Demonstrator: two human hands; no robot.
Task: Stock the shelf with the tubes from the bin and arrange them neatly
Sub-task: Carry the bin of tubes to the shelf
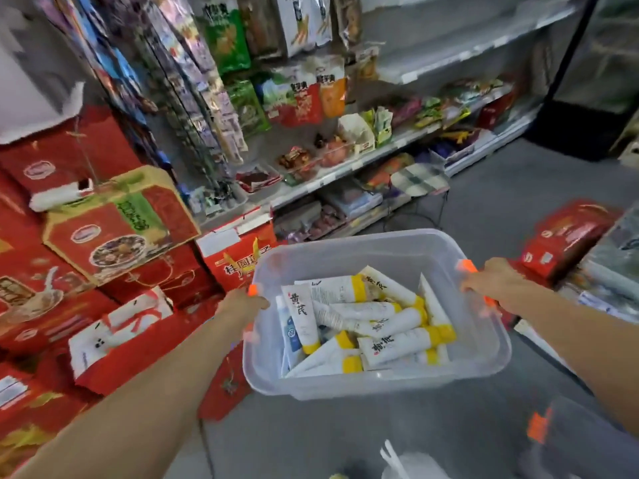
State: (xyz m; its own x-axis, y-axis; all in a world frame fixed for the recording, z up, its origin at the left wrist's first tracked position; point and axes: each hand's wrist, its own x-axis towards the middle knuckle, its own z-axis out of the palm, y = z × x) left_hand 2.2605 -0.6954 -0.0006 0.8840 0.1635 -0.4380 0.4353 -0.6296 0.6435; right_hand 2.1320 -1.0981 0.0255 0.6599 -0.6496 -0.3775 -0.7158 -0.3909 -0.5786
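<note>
A clear plastic bin (352, 252) with orange handle clips is held up in front of me over the grey floor. Inside lie several white tubes (377, 326) with yellow caps and black characters, heaped in a loose pile. My left hand (242, 307) grips the bin's left rim beside an orange clip. On the opposite rim, my right hand (491, 280) grips by the other orange clip. The white shelf unit (345, 167) stands behind the bin, its tiers holding snack packets.
Stacked red gift boxes (114, 229) fill the left side down to the floor. More red boxes (567, 236) sit at the right. A small stool with a checked cushion (418, 179) stands by the shelf. Another clear container (581, 440) lies at the lower right.
</note>
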